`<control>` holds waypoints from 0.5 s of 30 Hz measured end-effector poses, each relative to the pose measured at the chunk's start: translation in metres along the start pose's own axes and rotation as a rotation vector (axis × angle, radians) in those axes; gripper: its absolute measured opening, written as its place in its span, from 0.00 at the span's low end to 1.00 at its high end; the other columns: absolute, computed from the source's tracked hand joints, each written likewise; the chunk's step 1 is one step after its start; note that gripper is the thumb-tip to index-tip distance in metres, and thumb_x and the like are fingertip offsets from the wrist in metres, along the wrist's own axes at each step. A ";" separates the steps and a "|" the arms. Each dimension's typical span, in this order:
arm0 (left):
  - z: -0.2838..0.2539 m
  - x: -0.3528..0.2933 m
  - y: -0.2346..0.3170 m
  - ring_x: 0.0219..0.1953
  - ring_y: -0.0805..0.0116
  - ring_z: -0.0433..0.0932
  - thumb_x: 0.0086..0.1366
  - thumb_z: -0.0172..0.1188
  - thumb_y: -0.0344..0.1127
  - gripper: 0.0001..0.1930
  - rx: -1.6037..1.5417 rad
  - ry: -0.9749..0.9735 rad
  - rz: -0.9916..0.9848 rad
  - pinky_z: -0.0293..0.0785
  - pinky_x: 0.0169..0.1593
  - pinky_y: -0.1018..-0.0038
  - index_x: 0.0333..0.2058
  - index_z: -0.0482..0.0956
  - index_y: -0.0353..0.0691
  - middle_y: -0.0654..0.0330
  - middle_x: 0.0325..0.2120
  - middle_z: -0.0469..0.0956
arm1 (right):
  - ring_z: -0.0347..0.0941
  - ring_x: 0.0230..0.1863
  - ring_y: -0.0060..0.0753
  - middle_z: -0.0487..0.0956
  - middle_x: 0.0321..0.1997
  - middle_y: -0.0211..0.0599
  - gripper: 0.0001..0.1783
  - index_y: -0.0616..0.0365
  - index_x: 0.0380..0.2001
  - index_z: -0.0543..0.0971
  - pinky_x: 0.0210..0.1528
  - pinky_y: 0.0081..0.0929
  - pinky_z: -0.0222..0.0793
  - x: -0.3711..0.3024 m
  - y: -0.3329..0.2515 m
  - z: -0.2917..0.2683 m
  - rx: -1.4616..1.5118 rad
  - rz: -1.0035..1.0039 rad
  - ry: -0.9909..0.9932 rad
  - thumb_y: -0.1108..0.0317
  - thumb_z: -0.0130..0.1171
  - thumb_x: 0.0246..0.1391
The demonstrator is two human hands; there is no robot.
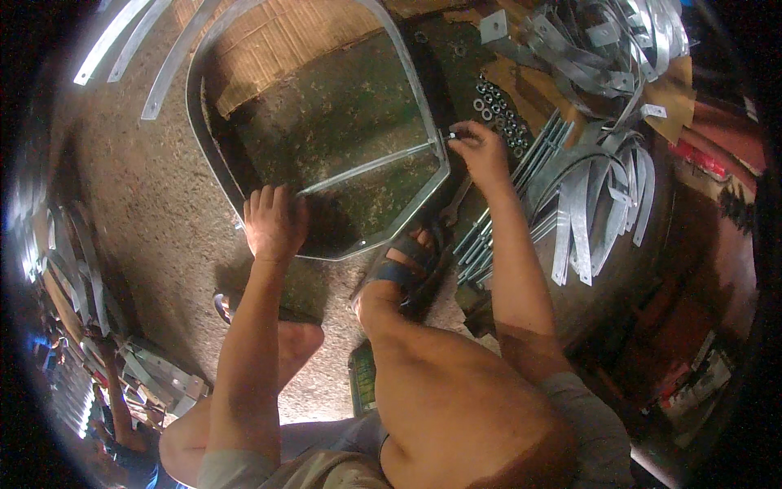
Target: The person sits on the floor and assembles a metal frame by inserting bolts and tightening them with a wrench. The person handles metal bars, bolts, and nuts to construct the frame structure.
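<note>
A bent flat-metal frame (417,202) lies on the ground in front of me. A threaded rod (366,169) crosses it from side to side. My left hand (273,222) curls over the frame's left edge at the rod's near end, hiding that end. At the right wall of the frame, my right hand (482,153) is closed in a pinch by the rod's other end. Between those fingertips shows a small shiny nut (454,137), partly covered.
Loose nuts and washers (501,114) lie right of the frame, beside a bundle of threaded rods (509,200). Curved metal strips (599,191) are heaped farther right. A wrench (456,205) is near my sandalled foot. Cardboard (277,41) lies under the frame's far part.
</note>
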State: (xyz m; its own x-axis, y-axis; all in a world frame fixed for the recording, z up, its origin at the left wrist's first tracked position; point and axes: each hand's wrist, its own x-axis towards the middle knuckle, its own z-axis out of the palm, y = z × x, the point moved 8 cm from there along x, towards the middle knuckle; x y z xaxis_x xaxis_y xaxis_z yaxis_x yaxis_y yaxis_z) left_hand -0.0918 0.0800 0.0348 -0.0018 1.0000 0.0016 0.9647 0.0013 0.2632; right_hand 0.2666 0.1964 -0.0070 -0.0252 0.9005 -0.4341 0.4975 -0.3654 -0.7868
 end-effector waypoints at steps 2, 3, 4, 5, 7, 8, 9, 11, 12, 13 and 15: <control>-0.001 0.000 0.001 0.40 0.52 0.72 0.58 0.64 0.40 0.11 -0.001 0.000 0.014 0.68 0.45 0.57 0.37 0.78 0.44 0.56 0.33 0.74 | 0.79 0.44 0.26 0.82 0.43 0.33 0.16 0.61 0.47 0.81 0.48 0.25 0.74 -0.002 0.001 -0.001 0.097 0.008 -0.008 0.78 0.64 0.53; -0.001 0.001 0.003 0.40 0.52 0.72 0.58 0.64 0.40 0.11 0.004 -0.001 0.028 0.68 0.45 0.57 0.38 0.78 0.45 0.56 0.33 0.74 | 0.79 0.44 0.26 0.82 0.43 0.33 0.16 0.61 0.47 0.81 0.48 0.25 0.74 -0.003 0.001 -0.002 0.145 0.012 -0.011 0.78 0.64 0.53; -0.001 0.000 0.004 0.39 0.52 0.72 0.58 0.65 0.40 0.10 0.009 -0.003 0.042 0.68 0.44 0.57 0.38 0.79 0.46 0.56 0.33 0.74 | 0.79 0.44 0.26 0.83 0.43 0.33 0.17 0.60 0.48 0.82 0.48 0.25 0.74 -0.002 0.005 -0.003 0.177 0.031 -0.013 0.77 0.65 0.53; -0.001 0.000 0.004 0.39 0.52 0.72 0.59 0.65 0.40 0.10 -0.002 -0.001 0.042 0.68 0.44 0.57 0.38 0.79 0.46 0.56 0.33 0.74 | 0.80 0.44 0.27 0.84 0.43 0.34 0.17 0.59 0.48 0.82 0.47 0.26 0.74 -0.002 0.009 -0.003 0.210 0.050 -0.013 0.76 0.65 0.53; -0.002 0.001 0.005 0.39 0.53 0.72 0.59 0.65 0.40 0.10 -0.026 0.004 0.043 0.69 0.44 0.58 0.39 0.80 0.47 0.56 0.33 0.73 | 0.80 0.43 0.27 0.84 0.43 0.34 0.18 0.58 0.48 0.83 0.47 0.25 0.75 -0.002 0.016 -0.006 0.284 0.088 -0.018 0.75 0.66 0.52; -0.002 0.000 0.004 0.39 0.53 0.72 0.59 0.65 0.40 0.10 -0.017 0.006 0.043 0.68 0.44 0.58 0.38 0.79 0.47 0.56 0.33 0.73 | 0.79 0.43 0.26 0.84 0.42 0.33 0.18 0.57 0.48 0.83 0.47 0.25 0.74 -0.002 0.018 -0.005 0.327 0.106 -0.025 0.75 0.66 0.52; -0.001 0.000 0.004 0.39 0.53 0.72 0.59 0.65 0.40 0.09 -0.008 0.007 0.042 0.68 0.44 0.58 0.38 0.79 0.47 0.57 0.33 0.73 | 0.79 0.43 0.25 0.84 0.42 0.33 0.18 0.57 0.48 0.83 0.46 0.24 0.74 -0.002 0.019 -0.005 0.369 0.124 -0.032 0.75 0.66 0.53; -0.001 0.001 0.003 0.39 0.53 0.72 0.59 0.65 0.40 0.09 0.002 0.001 0.036 0.68 0.44 0.58 0.37 0.79 0.47 0.57 0.33 0.73 | 0.78 0.41 0.25 0.83 0.44 0.33 0.18 0.60 0.50 0.82 0.46 0.23 0.75 -0.004 0.024 -0.005 0.276 0.147 -0.032 0.76 0.63 0.55; -0.002 0.001 0.003 0.39 0.53 0.72 0.59 0.65 0.40 0.08 0.003 -0.007 0.031 0.68 0.44 0.58 0.36 0.78 0.47 0.57 0.33 0.73 | 0.77 0.40 0.24 0.82 0.45 0.33 0.18 0.62 0.51 0.81 0.45 0.22 0.75 -0.003 0.026 -0.005 0.229 0.155 -0.032 0.76 0.62 0.56; -0.002 0.000 0.002 0.39 0.53 0.72 0.59 0.64 0.39 0.08 0.005 -0.014 0.025 0.68 0.44 0.58 0.35 0.78 0.47 0.57 0.33 0.73 | 0.78 0.39 0.24 0.83 0.44 0.33 0.17 0.60 0.50 0.82 0.45 0.23 0.74 -0.002 0.028 -0.005 0.251 0.154 -0.020 0.76 0.63 0.55; 0.003 -0.001 0.000 0.42 0.51 0.71 0.59 0.64 0.38 0.10 -0.003 -0.065 0.007 0.67 0.47 0.56 0.39 0.78 0.47 0.56 0.35 0.73 | 0.78 0.39 0.25 0.84 0.41 0.33 0.17 0.57 0.48 0.84 0.44 0.24 0.74 -0.003 0.029 -0.005 0.293 0.164 0.014 0.75 0.65 0.53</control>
State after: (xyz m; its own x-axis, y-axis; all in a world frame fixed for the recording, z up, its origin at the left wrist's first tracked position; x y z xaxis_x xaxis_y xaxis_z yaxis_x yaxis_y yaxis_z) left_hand -0.0913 0.0789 0.0315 0.0224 0.9980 -0.0593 0.9638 -0.0058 0.2666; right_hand 0.2854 0.1847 -0.0264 0.0473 0.8267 -0.5606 0.2234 -0.5558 -0.8008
